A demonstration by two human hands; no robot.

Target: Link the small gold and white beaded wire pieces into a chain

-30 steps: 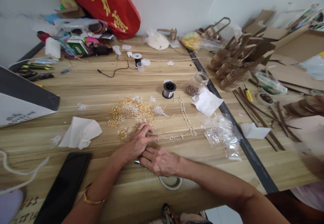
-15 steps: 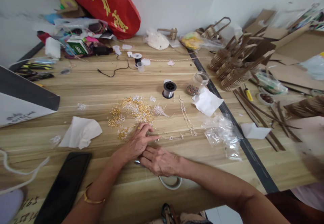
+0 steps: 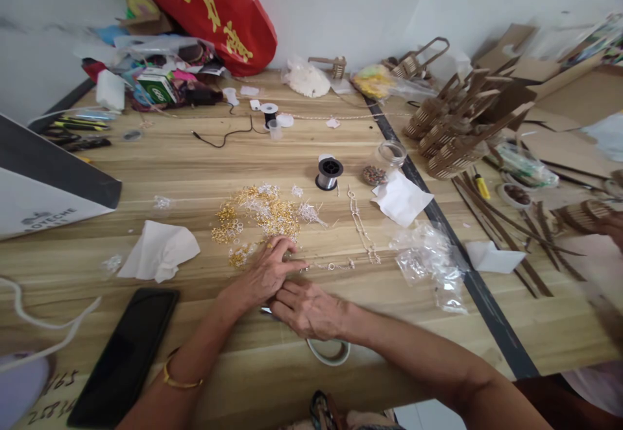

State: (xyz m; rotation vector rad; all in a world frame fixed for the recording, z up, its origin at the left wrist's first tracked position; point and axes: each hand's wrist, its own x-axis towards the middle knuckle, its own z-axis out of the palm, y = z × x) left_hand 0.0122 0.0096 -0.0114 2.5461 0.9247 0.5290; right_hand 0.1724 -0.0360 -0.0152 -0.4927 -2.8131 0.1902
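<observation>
One head camera looks forward and down across the table (image 3: 170,154).

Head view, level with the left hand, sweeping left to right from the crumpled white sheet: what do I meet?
Crumpled white sheet, small gold pieces, left hand, short chain, longer chain, clear plastic bags, folded white paper.

Fittings (image 3: 280,217) lie behind the hands (image 3: 309,310), a chain (image 3: 341,266) right, a phone (image 3: 125,355) left.

Soft indoor light, src unclear; left wall (image 3: 43,60) dimmer than back wall (image 3: 341,15). Tabletop (image 3: 263,164) darkens twd near edge, shadows faint. Glints on plastic bags (image 3: 421,255). Wide-angle warp @ edges; tiny gold bits (image 3: 280,218) blurry.
</observation>
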